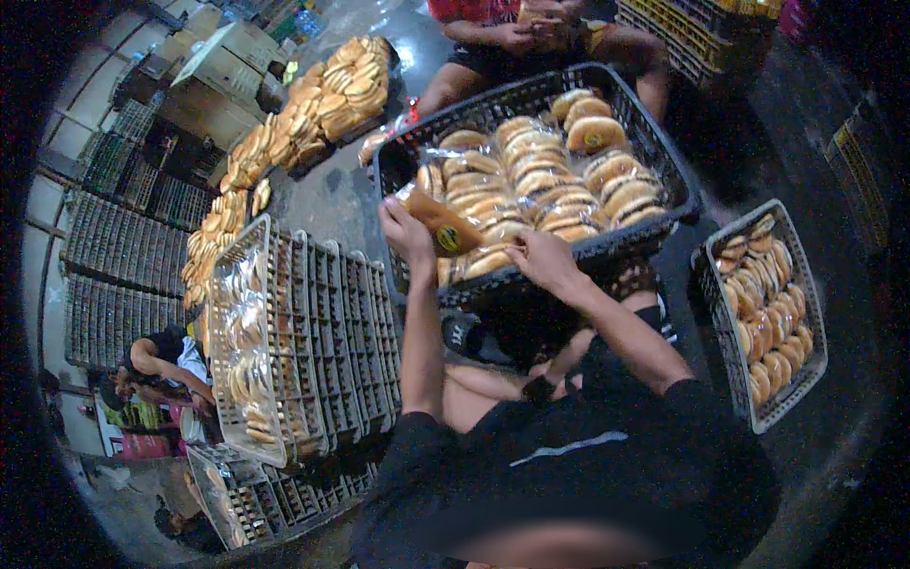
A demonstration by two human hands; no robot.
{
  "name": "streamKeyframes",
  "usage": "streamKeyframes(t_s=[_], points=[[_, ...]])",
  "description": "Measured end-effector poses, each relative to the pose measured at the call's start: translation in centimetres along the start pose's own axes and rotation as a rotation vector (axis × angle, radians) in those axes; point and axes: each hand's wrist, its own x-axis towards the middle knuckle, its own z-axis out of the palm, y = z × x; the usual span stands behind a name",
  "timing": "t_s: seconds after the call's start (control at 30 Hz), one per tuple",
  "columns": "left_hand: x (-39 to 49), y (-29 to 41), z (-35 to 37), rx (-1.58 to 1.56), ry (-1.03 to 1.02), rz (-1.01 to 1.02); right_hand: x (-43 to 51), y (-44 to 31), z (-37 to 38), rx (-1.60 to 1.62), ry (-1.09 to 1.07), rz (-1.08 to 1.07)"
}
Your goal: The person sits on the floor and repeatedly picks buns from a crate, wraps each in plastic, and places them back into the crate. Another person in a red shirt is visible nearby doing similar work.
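My left hand point(409, 231) grips one end of a wrapped bread pack point(446, 226) with a round dark-and-yellow sticker. The pack is tilted over the near left corner of a black plastic crate point(533, 261). My right hand point(547, 262) is at the crate's near side, its thumb and fingers close together beside the near buns. Whether those fingertips pinch a wrapper is not clear. Inside the crate stand rows of round filled buns point(537, 163) in clear wrapping. One bun point(596, 134) at the far right bears a similar sticker.
Left of me rises a stack of pale plastic crates point(327, 341) holding wrapped buns. Loose flat breads point(341, 89) are heaped beyond it. At right stands another crate point(782, 227) of buns. A person point(498, 35) sits opposite; another person point(167, 363) bends at far left.
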Motion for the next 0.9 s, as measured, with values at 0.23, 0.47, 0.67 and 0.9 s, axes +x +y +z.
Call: streamKeyframes(t_s=[0.23,0.47,0.67,0.9], points=[[9.0,-8.8,7.0,1.067,-0.263,0.228,2.0,1.9,1.1,-0.288,0.242,-0.083],[5.0,-12.5,8.7,1.167,-0.448,0.434,1.9,2.3,1.4,-0.2,0.355,-0.129],[5.7,-3.1,3.1,0.12,-0.321,0.148,2.4,2.1,1.2,-0.185,0.181,-0.056],[-13.7,3.8,-9.3,-0.725,-0.665,-0.147,-3.3,-0.4,-1.8,0.602,-0.126,0.074]])
